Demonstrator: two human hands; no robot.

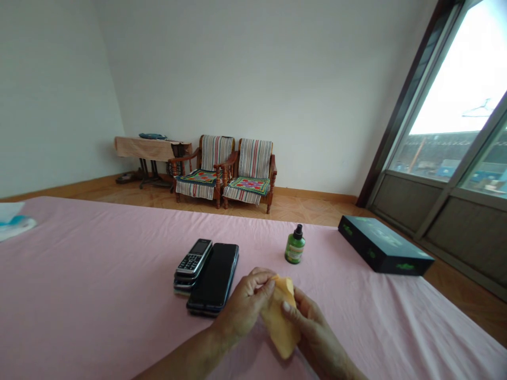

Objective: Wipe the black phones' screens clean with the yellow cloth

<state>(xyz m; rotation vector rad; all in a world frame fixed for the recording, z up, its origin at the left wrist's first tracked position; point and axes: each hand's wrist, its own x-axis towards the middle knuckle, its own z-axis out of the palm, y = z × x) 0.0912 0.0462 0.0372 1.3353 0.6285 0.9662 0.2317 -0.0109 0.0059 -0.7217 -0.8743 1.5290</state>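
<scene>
one yellow cloth (280, 319) sits bunched upright between the left hand (241, 306) and the right hand (312, 327), over the near part of a pink sheet (99, 279). the left fingers (259, 279) lie close together and curl over the cloth's top from the left, while the right fingers (304, 306) press together against its right side, with the thumb laid across its face. between them the hands pinch the cloth, and its lower end hangs free, just above the sheet or touching it; i cannot tell which. just left of the left hand, a black smartphone (214, 277) lies flat beside a keypad phone (194, 258), which sits on at least one more phone. farther off, a small green bottle (295, 245) stands upright with a dark cap, and to the right a dark box (384, 245) with green marks lies at the sheet's far edge. a white and blue packet (11, 221) lies at the far left. beyond the sheet, two wooden armchairs (224, 171) with striped covers stand against the far wall, beside a covered table (142, 148) bearing a blue plate (152, 136). a large window (447, 105) fills the right side.
</scene>
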